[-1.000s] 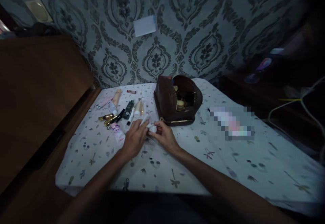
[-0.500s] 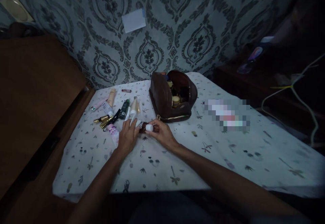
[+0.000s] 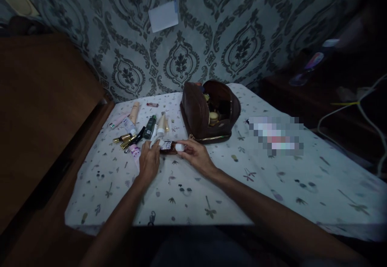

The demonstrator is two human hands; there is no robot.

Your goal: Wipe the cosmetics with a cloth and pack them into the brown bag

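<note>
At the far left stands a wooden cabinet [image 3: 42, 97], beside a table [image 3: 211, 202] covered in a white printed cloth. On the cloth, at its left side, lie a pink tube [image 3: 119, 120], a peach tube [image 3: 134, 112] and a white-capped tube [image 3: 129, 126], close together. Nearer the person are 2 gold-coloured containers [image 3: 121, 138], with a black tube [image 3: 139, 135] slanting beside them.

A pink printed tube [image 3: 134, 151] lies partly hidden by the left hand [image 3: 148, 162]. This hand has its fingers bent down at the left end of a brown bottle [image 3: 167, 147], by some white items; whether it grips anything, I cannot tell. Beyond it lie a dark green bottle [image 3: 150, 127], a small red item [image 3: 152, 105] and a cream tube [image 3: 162, 125] with a white cap.

The brown bottle lies on its side between the 2 hands, in front of the cream tube, its white cap [image 3: 179, 147] pointing right. The right hand [image 3: 198, 157] pinches that cap end between thumb and fingers.

Just beyond the right hand stands a brown bag [image 3: 195, 115], its top open, with a yellowish jar [image 3: 213, 117] inside. Farther right lies a pixelated item [image 3: 273, 134], too obscured to identify. Past the table, a pale cable [image 3: 329, 117] hangs in a dark area.
</note>
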